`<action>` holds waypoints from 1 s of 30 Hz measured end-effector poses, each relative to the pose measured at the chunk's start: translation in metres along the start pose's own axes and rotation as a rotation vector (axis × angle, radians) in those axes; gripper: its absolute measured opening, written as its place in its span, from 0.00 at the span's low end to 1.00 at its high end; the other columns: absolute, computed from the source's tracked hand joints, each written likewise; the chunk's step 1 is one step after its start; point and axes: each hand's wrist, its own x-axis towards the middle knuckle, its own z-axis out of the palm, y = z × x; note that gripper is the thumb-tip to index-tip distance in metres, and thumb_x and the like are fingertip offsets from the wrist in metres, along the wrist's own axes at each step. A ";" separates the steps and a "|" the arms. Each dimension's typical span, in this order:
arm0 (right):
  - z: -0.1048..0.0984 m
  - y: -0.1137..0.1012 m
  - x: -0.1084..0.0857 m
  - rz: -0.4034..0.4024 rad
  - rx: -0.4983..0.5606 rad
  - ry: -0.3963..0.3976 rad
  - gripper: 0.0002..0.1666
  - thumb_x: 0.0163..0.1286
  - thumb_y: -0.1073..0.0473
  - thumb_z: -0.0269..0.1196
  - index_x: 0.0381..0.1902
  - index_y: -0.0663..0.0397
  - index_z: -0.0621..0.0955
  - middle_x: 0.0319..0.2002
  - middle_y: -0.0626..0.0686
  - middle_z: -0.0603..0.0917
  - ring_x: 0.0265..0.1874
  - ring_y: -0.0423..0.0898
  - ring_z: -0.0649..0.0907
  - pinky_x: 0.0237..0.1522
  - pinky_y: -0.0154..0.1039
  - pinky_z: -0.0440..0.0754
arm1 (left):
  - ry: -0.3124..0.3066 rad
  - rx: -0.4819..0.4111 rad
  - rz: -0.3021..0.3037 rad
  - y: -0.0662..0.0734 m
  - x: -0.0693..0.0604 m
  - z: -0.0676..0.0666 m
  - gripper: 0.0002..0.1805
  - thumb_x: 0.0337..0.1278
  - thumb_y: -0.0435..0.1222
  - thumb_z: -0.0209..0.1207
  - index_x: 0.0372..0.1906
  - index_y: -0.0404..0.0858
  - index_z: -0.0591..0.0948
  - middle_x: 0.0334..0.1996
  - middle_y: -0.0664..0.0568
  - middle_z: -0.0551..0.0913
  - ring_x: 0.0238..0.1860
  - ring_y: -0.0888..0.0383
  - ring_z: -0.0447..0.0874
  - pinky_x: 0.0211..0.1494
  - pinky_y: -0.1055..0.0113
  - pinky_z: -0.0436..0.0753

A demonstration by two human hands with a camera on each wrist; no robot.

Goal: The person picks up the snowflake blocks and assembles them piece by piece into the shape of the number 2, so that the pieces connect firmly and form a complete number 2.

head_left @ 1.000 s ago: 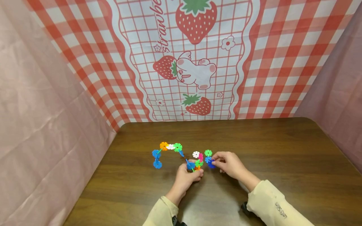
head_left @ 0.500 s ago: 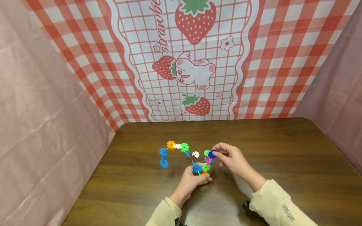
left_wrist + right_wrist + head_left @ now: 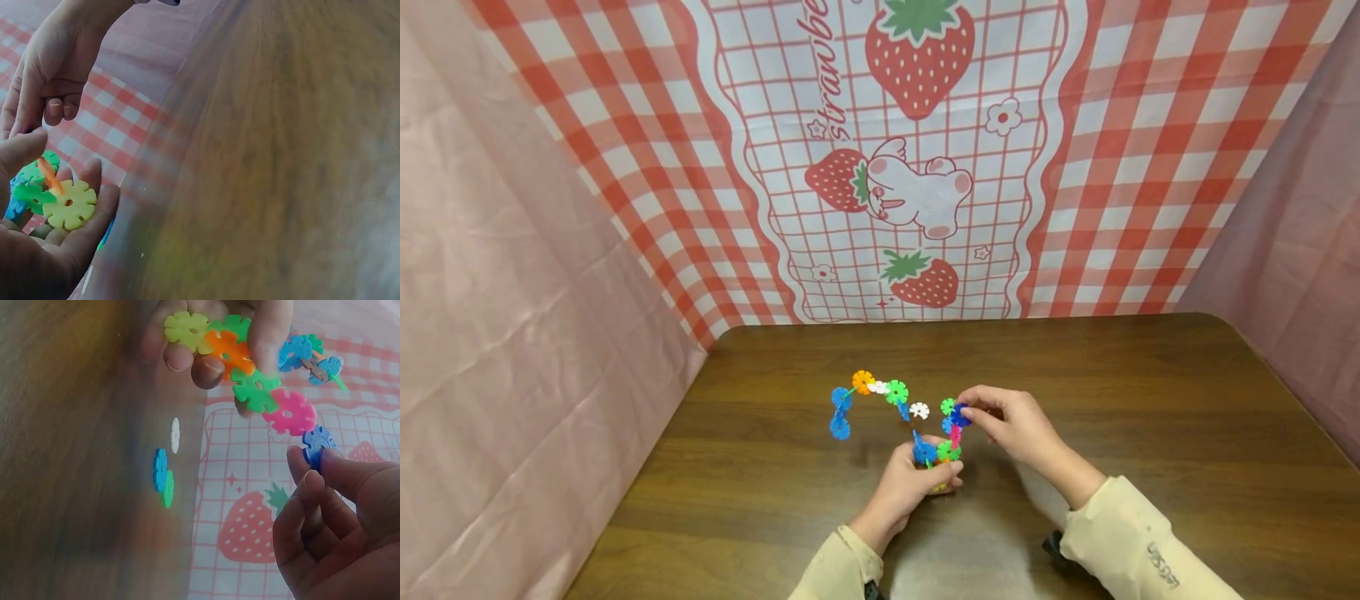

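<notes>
My left hand [image 3: 910, 479] holds one end of a chain of interlocking snowflake discs [image 3: 896, 392]. Its thumb and fingers are around the yellow disc [image 3: 70, 205] and its neighbours. The rest of the chain arches out to the left. With thumb and fingertips, my right hand [image 3: 1018, 429] pinches a dark blue snowflake disc [image 3: 319, 447]. That disc is at the edge of the chain's pink disc [image 3: 289, 412]; whether their slots interlock, I cannot tell.
A loose white disc [image 3: 175, 435] lies on the wooden table [image 3: 760, 517]. Near it are a light blue disc [image 3: 160, 470] and a green disc [image 3: 167, 489], close together. A checked strawberry cloth [image 3: 917, 192] hangs behind the table's back edge.
My right hand has raised the dark blue disc from beside the light blue and green discs to the chain's pink disc. My left hand and the chain have shifted right.
</notes>
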 end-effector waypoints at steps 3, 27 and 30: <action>0.001 -0.001 0.000 -0.009 -0.003 0.004 0.06 0.69 0.62 0.64 0.42 0.49 0.85 0.31 0.45 0.84 0.15 0.38 0.75 0.16 0.35 0.78 | 0.027 -0.020 0.016 -0.001 0.000 0.000 0.18 0.56 0.30 0.66 0.51 0.28 0.79 0.28 0.50 0.84 0.26 0.57 0.85 0.35 0.63 0.87; 0.005 -0.003 0.003 -0.154 -0.116 0.018 0.07 0.64 0.66 0.67 0.40 0.56 0.87 0.35 0.47 0.88 0.25 0.35 0.79 0.25 0.31 0.79 | 0.123 -0.032 0.054 0.001 0.004 0.002 0.16 0.58 0.30 0.65 0.49 0.24 0.81 0.21 0.50 0.82 0.20 0.62 0.81 0.26 0.71 0.82; 0.006 -0.003 0.004 -0.171 -0.138 0.020 0.08 0.63 0.66 0.68 0.40 0.55 0.88 0.35 0.48 0.88 0.25 0.33 0.79 0.24 0.31 0.78 | 0.138 -0.032 0.048 0.001 0.005 0.002 0.15 0.58 0.30 0.65 0.48 0.24 0.81 0.21 0.50 0.81 0.20 0.62 0.81 0.26 0.71 0.82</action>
